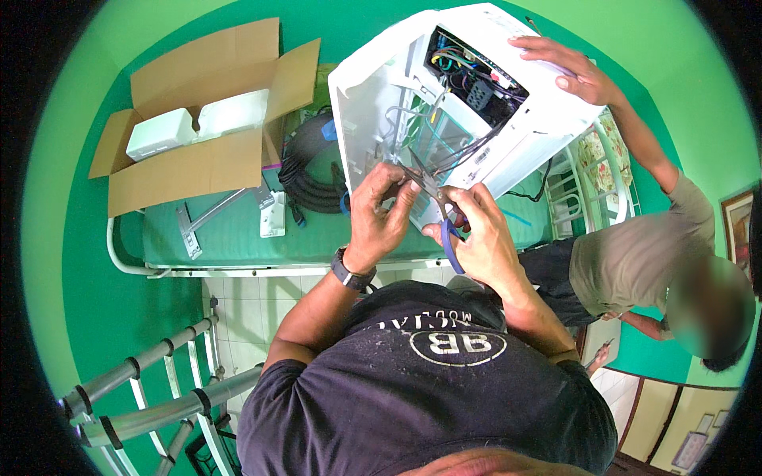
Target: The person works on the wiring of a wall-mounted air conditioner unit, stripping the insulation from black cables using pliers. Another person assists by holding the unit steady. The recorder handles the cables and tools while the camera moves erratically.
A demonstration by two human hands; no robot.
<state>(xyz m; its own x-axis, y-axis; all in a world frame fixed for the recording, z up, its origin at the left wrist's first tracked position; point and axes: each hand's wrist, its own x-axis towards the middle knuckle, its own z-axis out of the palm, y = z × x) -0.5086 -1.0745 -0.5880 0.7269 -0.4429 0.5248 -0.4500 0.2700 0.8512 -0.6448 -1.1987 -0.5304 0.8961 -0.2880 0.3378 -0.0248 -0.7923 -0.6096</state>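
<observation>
My right hand point(486, 244) grips a pair of scissors point(451, 247) by their blue handles, the metal blades pointing up and left. My left hand point(379, 213) is closed in a pinch beside the blades, on what looks like the end of a thin dark cable; the fingers partly hide it. Dark cables point(481, 144) run from there up to a rectangular opening in a large white appliance housing point(520, 163). Inside the opening, coloured wires point(452, 57) and a dark connector block point(479, 95) show. The housing is tilted, and a co-worker's hand point(565, 67) rests on its top right.
A cardboard box point(186, 178) with white foam inside stands open at the left. Next to it lie a coil of black hose point(308, 170), a metal bracket point(190, 230) and a white part point(273, 214) on the green bed point(317, 247). A ladder point(151, 361) stands lower left; a co-worker point(635, 262) is at the right.
</observation>
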